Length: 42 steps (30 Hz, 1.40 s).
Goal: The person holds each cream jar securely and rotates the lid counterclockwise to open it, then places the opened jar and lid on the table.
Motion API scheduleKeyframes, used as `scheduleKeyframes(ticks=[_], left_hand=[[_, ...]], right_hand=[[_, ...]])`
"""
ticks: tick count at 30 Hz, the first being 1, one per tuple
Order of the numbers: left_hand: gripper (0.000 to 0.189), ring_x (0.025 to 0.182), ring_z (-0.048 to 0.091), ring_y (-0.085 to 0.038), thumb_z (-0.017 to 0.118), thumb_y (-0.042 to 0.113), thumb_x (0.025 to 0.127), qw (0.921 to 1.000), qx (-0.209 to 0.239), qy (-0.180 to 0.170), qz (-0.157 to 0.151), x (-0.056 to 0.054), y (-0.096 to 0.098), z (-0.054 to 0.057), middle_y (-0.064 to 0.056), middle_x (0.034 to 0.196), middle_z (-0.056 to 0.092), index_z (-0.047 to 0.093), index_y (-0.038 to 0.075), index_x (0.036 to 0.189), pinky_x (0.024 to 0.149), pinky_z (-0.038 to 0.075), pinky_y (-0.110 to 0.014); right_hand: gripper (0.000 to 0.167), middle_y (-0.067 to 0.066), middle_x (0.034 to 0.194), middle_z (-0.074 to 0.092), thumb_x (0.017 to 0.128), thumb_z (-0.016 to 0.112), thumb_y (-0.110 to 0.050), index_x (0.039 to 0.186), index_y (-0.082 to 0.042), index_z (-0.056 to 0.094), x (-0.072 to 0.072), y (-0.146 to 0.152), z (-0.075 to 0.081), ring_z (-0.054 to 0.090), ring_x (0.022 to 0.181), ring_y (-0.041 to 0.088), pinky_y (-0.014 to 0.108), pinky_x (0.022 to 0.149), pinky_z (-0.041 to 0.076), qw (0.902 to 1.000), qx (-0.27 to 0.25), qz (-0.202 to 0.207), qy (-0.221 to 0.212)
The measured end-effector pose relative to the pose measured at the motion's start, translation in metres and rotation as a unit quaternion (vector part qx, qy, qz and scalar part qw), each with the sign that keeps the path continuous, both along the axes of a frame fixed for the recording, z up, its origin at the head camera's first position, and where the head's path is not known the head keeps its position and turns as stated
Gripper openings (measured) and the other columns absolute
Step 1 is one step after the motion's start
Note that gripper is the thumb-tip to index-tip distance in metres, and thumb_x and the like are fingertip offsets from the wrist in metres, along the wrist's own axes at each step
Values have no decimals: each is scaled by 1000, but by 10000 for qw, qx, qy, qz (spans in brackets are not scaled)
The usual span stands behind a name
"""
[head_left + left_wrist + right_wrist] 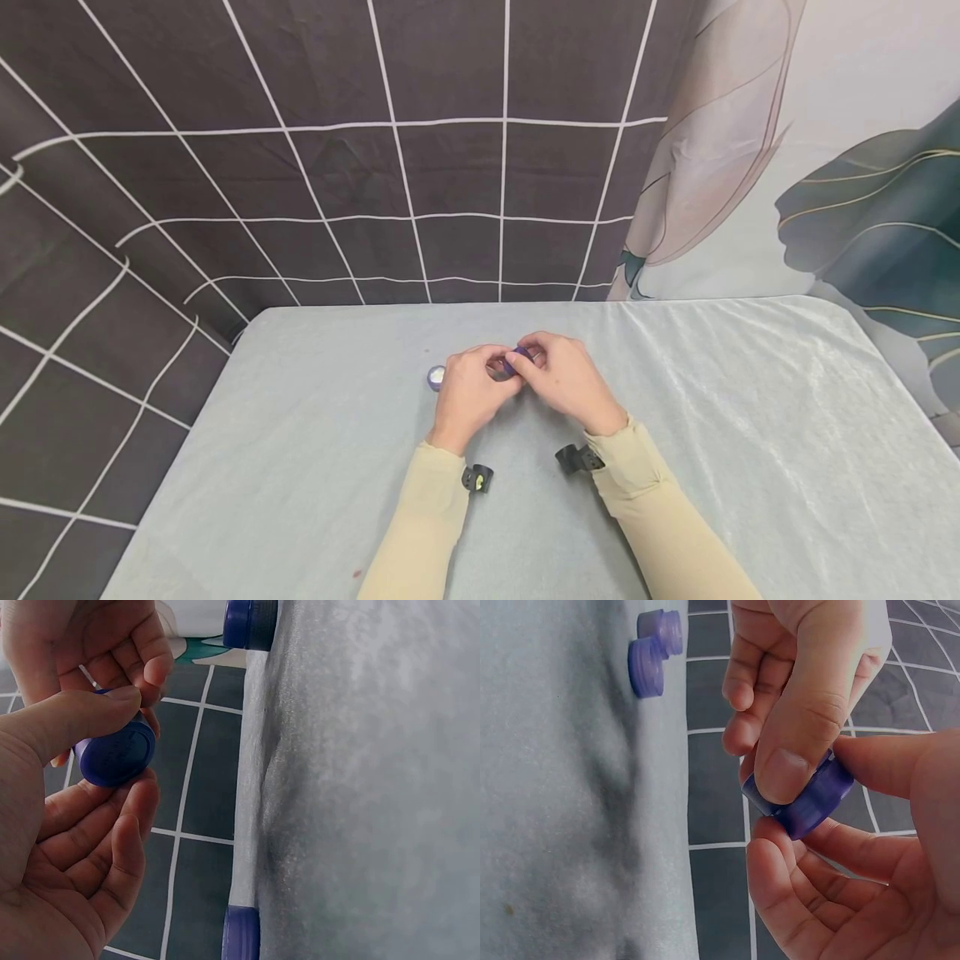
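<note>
Both hands meet over the far middle of the table, around a small purple jar [517, 360]. My left hand [471, 385] pinches it between thumb and fingers from the left. Opposite, my right hand [568, 377] grips it with thumb and fingertips. In the left wrist view the jar's flat round end [120, 756] faces the camera beneath the left thumb. The right wrist view shows a wider purple band [821, 799] beside a narrower part, which a thumb partly covers. Just left of the left hand lies a round purple piece with a white middle [436, 377].
On the pale velvety tablecloth [300, 433], two purple pieces, one wider [645, 669] and one with a narrower ringed end [673, 634], stand close together. Dark grid-patterned cloth [450, 175] hangs behind and left; a leaf-patterned curtain [720, 167] hangs at the right.
</note>
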<state>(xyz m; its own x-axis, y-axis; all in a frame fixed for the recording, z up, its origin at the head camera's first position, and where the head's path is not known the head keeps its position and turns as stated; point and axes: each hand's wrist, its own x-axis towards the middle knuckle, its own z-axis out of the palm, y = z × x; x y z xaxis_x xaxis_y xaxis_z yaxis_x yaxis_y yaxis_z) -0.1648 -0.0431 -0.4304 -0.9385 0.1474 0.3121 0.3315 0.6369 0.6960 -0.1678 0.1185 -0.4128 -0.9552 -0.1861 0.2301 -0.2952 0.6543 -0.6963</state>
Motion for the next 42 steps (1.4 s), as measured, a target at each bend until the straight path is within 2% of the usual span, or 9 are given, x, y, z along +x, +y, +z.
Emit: scheduleKeyframes(ticks=[10, 31, 42], left_hand=[[29, 74, 67, -6, 83, 27, 76, 10000, 35, -19, -28, -1, 0, -3, 3, 85, 74, 78, 12, 100, 69, 53, -26], [27, 72, 65, -6, 83, 26, 77, 10000, 10, 72, -68, -2, 0, -5, 5, 82, 73, 78, 12, 100, 67, 52, -24], [27, 71, 64, -6, 82, 28, 78, 9999, -50, 83, -72, -2, 1, -4, 5, 81, 72, 78, 13, 101, 66, 51, -24]], right_hand=[[30, -2, 72, 65, 93, 69, -28, 106, -1, 73, 0, 0, 1, 58, 65, 10, 32, 64, 49, 10000, 43, 26, 20], [30, 2, 83, 71, 93, 68, -26, 110, -1, 72, 0, 1, 2, 65, 74, 12, 37, 72, 54, 9999, 42, 135, -17], [28, -1, 78, 66, 92, 68, -24, 109, -2, 72, -1, 2, 2, 59, 69, 11, 34, 68, 50, 9997, 126, 188, 111]])
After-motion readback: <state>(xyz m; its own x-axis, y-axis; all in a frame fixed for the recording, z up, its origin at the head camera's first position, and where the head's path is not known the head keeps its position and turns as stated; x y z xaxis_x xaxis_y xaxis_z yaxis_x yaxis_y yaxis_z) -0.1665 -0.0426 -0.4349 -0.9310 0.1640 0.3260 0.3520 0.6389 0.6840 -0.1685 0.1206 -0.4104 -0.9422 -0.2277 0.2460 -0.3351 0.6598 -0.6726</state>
